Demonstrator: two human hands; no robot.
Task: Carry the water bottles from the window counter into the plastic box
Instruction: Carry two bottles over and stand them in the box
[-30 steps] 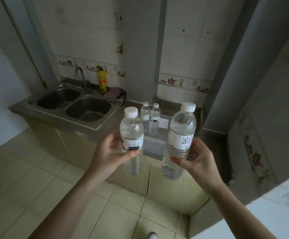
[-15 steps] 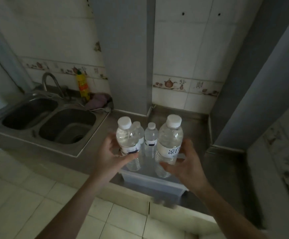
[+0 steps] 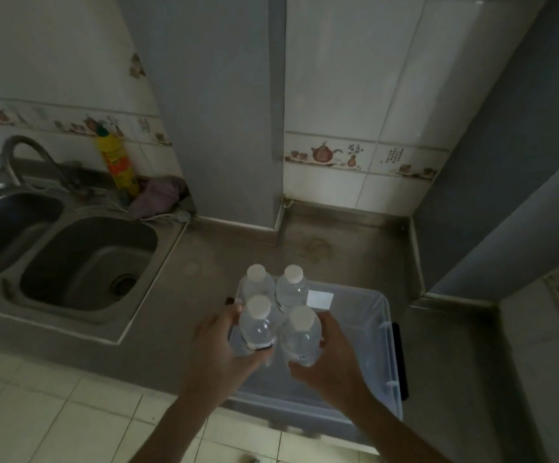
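A clear plastic box (image 3: 386, 332) sits on the steel counter near its front edge. Two white-capped water bottles stand upright in its far left corner, one on the left (image 3: 256, 282) and one on the right (image 3: 291, 287). My left hand (image 3: 218, 352) grips a third water bottle (image 3: 258, 325) inside the box, just in front of those. My right hand (image 3: 330, 362) holds a fourth water bottle (image 3: 301, 335) beside it, to the right. I cannot tell whether the held bottles touch the box floor.
A double steel sink (image 3: 81, 262) with a curved tap (image 3: 27, 155) lies to the left. A yellow detergent bottle (image 3: 118, 165) and a purple cloth (image 3: 158, 198) sit behind it. A grey pillar (image 3: 218, 128) rises behind the counter (image 3: 338, 248). Tiled floor (image 3: 54, 412) is below.
I have stepped closer and now look down into the box. Both hands have lowered their bottles from above the box's front into it, next to the two standing bottles.
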